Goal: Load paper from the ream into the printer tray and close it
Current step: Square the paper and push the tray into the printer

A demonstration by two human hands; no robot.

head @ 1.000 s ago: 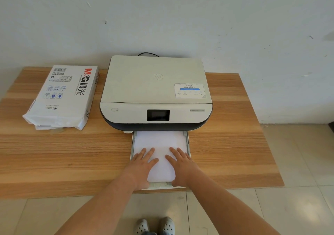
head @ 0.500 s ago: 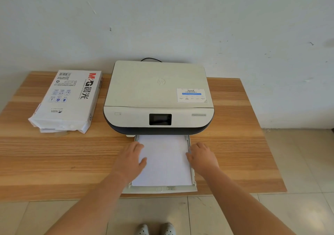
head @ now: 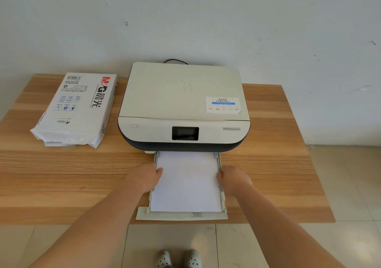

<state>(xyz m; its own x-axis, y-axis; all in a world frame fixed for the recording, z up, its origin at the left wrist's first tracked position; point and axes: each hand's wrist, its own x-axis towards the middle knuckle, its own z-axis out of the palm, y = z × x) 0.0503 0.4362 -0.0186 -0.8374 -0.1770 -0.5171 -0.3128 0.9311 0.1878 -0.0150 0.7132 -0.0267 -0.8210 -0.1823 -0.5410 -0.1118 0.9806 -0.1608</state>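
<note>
A cream printer [head: 183, 101] with a dark base stands at the middle of the wooden table [head: 61, 177]. Its tray [head: 181, 216] is pulled out toward me past the table's front edge, with a white paper stack [head: 187, 183] lying flat in it. My left hand [head: 144, 177] rests at the tray's left side, thumb on the paper's edge. At the tray's right side rail sits my right hand [head: 233, 180], fingers curled against it. The opened white paper ream [head: 76, 109] lies left of the printer.
A white wall stands right behind the table, and a black cable [head: 175, 61] leaves the printer's back. Tiled floor lies to the right and below, where my two shoes [head: 178, 258] show under the tray.
Both hands have slid off the top of the paper outward to the tray's left and right sides. The tray reaches further toward me than a second ago.
</note>
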